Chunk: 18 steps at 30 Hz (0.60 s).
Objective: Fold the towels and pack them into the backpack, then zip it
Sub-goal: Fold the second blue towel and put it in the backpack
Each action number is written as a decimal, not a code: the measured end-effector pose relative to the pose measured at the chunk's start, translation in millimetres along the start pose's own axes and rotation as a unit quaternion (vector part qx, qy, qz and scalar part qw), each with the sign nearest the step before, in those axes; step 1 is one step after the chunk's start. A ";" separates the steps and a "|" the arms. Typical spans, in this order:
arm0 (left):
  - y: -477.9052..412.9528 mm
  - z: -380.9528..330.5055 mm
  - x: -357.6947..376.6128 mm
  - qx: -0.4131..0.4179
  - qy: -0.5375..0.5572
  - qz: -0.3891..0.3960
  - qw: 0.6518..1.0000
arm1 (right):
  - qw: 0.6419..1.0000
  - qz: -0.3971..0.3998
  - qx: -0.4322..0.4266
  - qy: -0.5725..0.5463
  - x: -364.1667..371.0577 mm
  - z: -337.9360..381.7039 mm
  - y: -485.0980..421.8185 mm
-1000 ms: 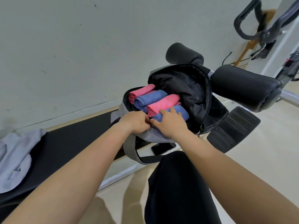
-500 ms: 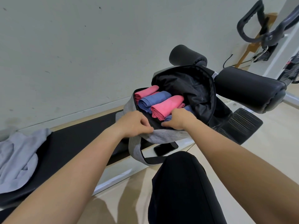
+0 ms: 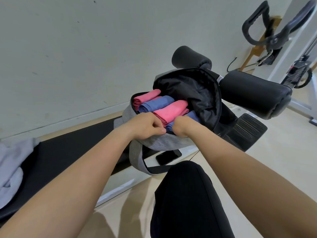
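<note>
A grey backpack [image 3: 161,143] with a black lining stands open on the bench, its flap [image 3: 193,93] thrown back. Inside lie rolled towels side by side: a pink towel [image 3: 145,97] at the far left, a blue towel [image 3: 155,105], a second pink towel [image 3: 169,112], and a blue towel [image 3: 193,115] nearest the right, partly hidden. My left hand [image 3: 145,126] pinches the bag's near rim with curled fingers. My right hand [image 3: 181,125] is pushed down into the bag beside the nearest blue towel; its fingers are hidden.
The black bench pad [image 3: 68,152] runs left, with a grey garment [image 3: 12,162] lying on it. A black phone [image 3: 169,157] lies under the backpack's strap. Padded rollers [image 3: 253,95] and a footplate [image 3: 245,131] stand to the right. My knee [image 3: 187,194] is below.
My right hand has gone from lying on top of the nearest blue towel to reaching deeper inside the bag. My left hand has stayed on the near rim.
</note>
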<state>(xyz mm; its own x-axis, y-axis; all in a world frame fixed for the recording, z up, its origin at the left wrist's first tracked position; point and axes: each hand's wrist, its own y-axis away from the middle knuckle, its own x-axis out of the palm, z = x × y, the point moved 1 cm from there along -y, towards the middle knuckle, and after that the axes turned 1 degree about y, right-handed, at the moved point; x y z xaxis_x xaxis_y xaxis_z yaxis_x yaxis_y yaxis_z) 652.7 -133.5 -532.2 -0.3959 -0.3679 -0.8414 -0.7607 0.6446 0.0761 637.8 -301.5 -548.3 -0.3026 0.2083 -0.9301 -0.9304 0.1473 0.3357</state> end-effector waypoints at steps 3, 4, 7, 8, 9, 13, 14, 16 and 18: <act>16.4 5.7 -8.4 0.008 0.014 -0.030 0.999 | 1.000 0.011 0.004 0.009 -13.2 9.6 1.8; 22.0 9.3 -9.9 0.009 0.020 -0.036 0.999 | 1.000 0.012 0.004 0.022 -15.6 9.8 -0.1; 33.0 18.3 -9.3 -0.007 0.047 -0.048 0.998 | 0.999 0.009 0.005 0.047 -13.3 10.5 -4.7; 34.1 19.3 -7.8 -0.013 0.044 -0.049 0.998 | 0.999 0.007 0.007 0.042 -10.6 10.5 -5.1; 33.9 20.0 -5.8 -0.019 0.039 -0.050 0.998 | 0.999 0.006 0.009 0.040 -8.7 11.6 -3.0; 27.8 17.5 -3.2 -0.036 0.041 -0.073 0.996 | 0.993 -0.116 0.022 -0.013 -6.6 4.6 0.0; 25.5 15.7 -4.0 -0.037 0.040 -0.087 0.995 | 0.986 -0.163 0.020 -0.023 -6.7 2.4 -1.2; 19.9 14.9 -7.5 -0.046 -0.001 -0.126 0.991 | 0.974 -0.223 -0.014 -0.045 -6.6 3.6 -7.4; 14.3 19.1 -12.6 -0.055 -0.064 -0.164 0.983 | 0.973 -0.193 -0.099 -0.077 -7.1 9.0 -17.6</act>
<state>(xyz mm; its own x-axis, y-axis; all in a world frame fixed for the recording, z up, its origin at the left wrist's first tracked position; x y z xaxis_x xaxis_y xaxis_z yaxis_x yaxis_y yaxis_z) 656.6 -106.8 -530.7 -0.0574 -0.4523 -0.8900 -0.8907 0.4258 -0.1590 658.2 -296.9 -546.2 0.0985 0.3186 -0.9428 -0.9948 0.0572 -0.0846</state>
